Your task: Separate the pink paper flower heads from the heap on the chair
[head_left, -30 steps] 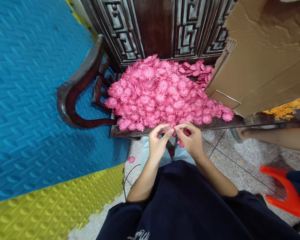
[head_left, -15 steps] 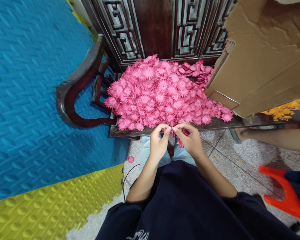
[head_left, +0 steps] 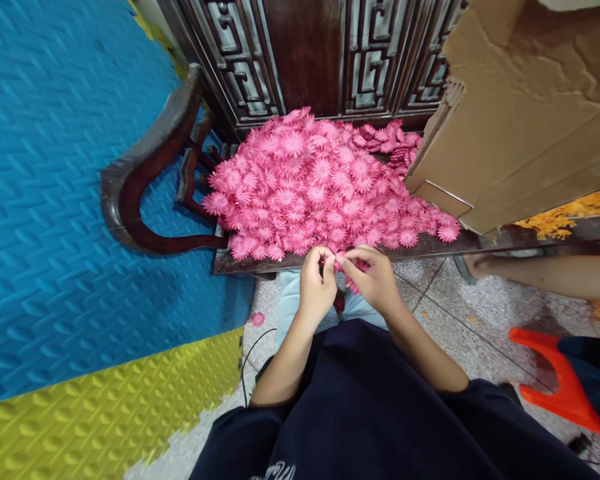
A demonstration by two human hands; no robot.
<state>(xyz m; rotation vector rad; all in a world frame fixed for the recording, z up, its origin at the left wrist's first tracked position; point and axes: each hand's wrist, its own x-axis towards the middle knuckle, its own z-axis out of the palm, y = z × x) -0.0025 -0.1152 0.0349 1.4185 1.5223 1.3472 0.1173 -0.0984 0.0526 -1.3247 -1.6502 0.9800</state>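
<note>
We are pinching a small pink flower piece between both hands, just off the near edge of the wooden seat, above our lap. Our left hand is closing thumb and forefinger on one side of it; our right hand is clenching the other side while cupping a few more pink pieces in its palm, likely to keep them ready. Both grips are meeting fingertip to fingertip, so fine handling seems the reason. The piece is too hidden for us to tell its facing or long axis. The big pile of pink flowers is lying on the seat, beside a cardboard box.
</note>
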